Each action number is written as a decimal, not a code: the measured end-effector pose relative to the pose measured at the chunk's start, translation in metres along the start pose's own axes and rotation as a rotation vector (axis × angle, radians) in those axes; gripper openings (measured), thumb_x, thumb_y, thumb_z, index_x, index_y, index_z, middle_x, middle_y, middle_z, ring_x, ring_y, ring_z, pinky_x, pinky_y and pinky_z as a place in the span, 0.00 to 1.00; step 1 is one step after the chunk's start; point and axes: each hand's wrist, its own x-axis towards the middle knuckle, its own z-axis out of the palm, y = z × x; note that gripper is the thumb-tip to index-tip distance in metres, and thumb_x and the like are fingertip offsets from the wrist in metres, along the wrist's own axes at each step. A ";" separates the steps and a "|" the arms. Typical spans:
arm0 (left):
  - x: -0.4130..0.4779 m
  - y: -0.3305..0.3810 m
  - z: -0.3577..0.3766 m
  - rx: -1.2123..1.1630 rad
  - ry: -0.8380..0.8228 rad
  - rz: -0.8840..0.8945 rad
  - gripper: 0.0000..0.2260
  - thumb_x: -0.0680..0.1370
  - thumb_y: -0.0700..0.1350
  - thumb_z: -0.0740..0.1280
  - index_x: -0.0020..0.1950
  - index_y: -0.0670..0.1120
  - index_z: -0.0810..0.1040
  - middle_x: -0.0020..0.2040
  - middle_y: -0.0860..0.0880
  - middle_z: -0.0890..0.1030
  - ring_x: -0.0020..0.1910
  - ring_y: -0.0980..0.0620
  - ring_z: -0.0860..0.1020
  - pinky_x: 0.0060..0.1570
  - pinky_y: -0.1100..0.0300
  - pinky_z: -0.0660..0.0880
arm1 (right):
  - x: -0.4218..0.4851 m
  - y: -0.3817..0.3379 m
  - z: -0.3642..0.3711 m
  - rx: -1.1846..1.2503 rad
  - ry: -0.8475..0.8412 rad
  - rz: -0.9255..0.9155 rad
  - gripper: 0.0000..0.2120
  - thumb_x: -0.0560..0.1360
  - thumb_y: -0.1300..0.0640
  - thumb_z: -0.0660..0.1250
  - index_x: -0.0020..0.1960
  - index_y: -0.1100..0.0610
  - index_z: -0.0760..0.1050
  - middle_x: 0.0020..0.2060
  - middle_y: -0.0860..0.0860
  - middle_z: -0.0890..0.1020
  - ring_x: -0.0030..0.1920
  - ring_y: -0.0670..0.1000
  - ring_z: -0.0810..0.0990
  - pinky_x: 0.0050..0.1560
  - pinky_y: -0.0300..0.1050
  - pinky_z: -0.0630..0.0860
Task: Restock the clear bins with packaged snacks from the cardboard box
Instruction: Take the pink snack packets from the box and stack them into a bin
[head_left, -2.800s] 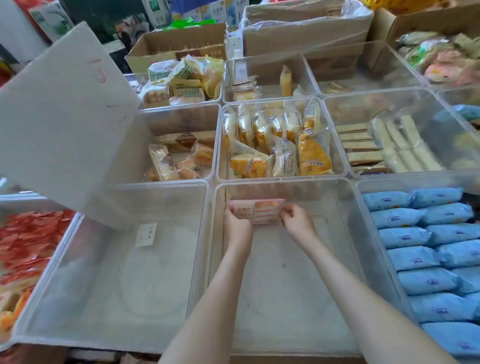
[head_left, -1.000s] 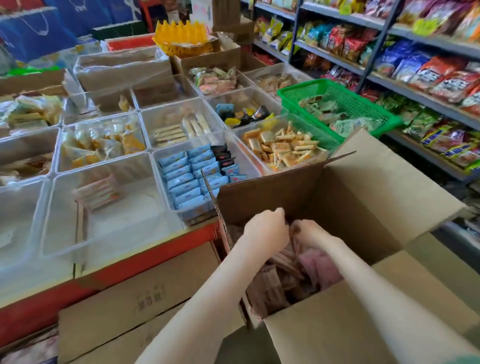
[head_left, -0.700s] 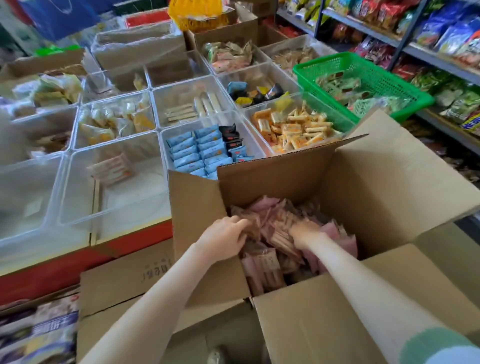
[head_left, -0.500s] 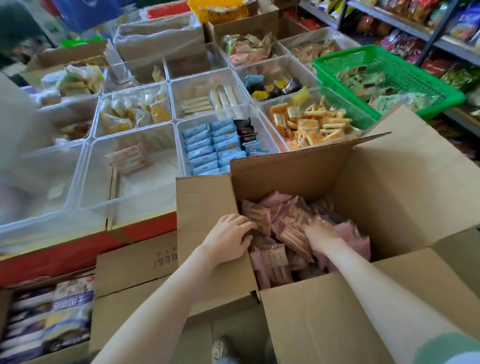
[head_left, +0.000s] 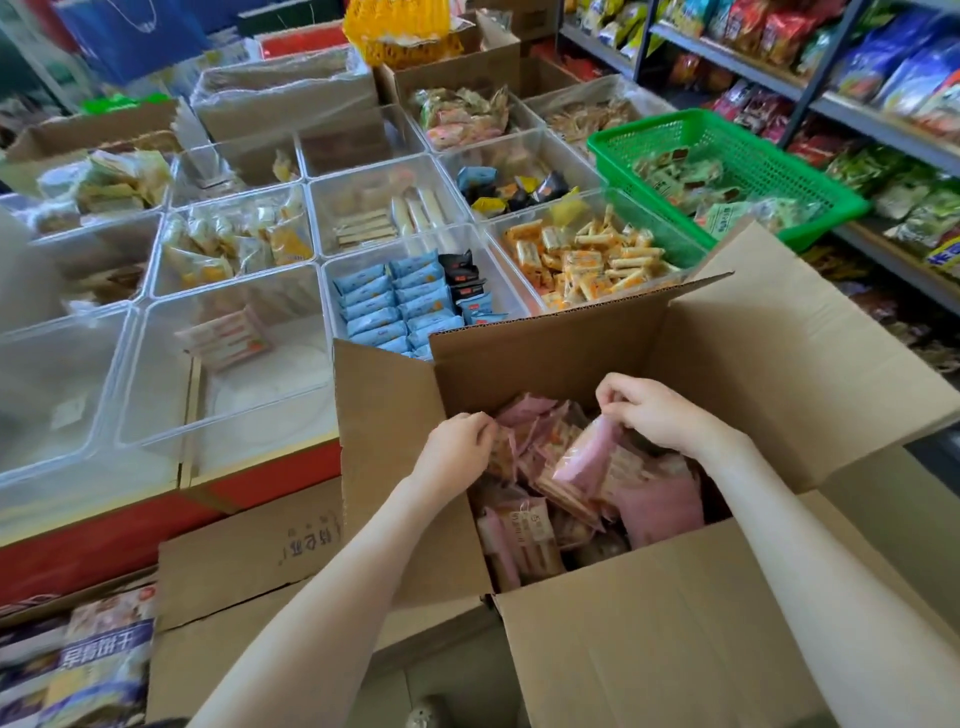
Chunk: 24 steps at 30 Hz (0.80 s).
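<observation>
Pick-up step: inside the box (head_left: 649, 649), the left hand (head_left: 457, 447) curls round packets (head_left: 524, 535) at the pile's left, while the right hand (head_left: 649, 413) pinches one pink packet (head_left: 587, 457) by its top. Next, I judge, lift over the box's raised left flap (head_left: 384, 441) to the bin (head_left: 270, 384) left of it, whose floor is mostly bare.

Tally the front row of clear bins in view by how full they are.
Well stocked, one with blue packets, one with orange packets: 2
Holding one small stack of pink packets: 1
No snacks, only a paper slip: 1
Total: 4
</observation>
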 end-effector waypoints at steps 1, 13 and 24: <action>0.004 0.007 -0.007 -0.162 0.004 -0.057 0.13 0.82 0.47 0.57 0.57 0.47 0.80 0.53 0.48 0.80 0.55 0.49 0.76 0.55 0.59 0.68 | -0.005 -0.013 -0.008 0.086 0.005 -0.044 0.08 0.77 0.63 0.60 0.41 0.54 0.71 0.36 0.51 0.72 0.37 0.48 0.69 0.41 0.42 0.66; -0.005 -0.017 -0.096 -1.574 -0.537 -0.474 0.29 0.82 0.60 0.48 0.66 0.38 0.70 0.52 0.41 0.81 0.45 0.46 0.81 0.38 0.54 0.79 | 0.006 -0.143 0.003 1.065 -0.313 -0.491 0.12 0.70 0.52 0.74 0.42 0.56 0.73 0.35 0.51 0.70 0.35 0.47 0.71 0.38 0.38 0.72; -0.004 -0.187 -0.221 -1.291 0.186 -0.393 0.09 0.83 0.43 0.56 0.50 0.42 0.74 0.41 0.46 0.78 0.36 0.51 0.76 0.30 0.60 0.73 | 0.108 -0.273 0.095 0.668 -0.060 -0.316 0.06 0.76 0.66 0.63 0.50 0.58 0.74 0.33 0.49 0.76 0.34 0.47 0.74 0.37 0.39 0.73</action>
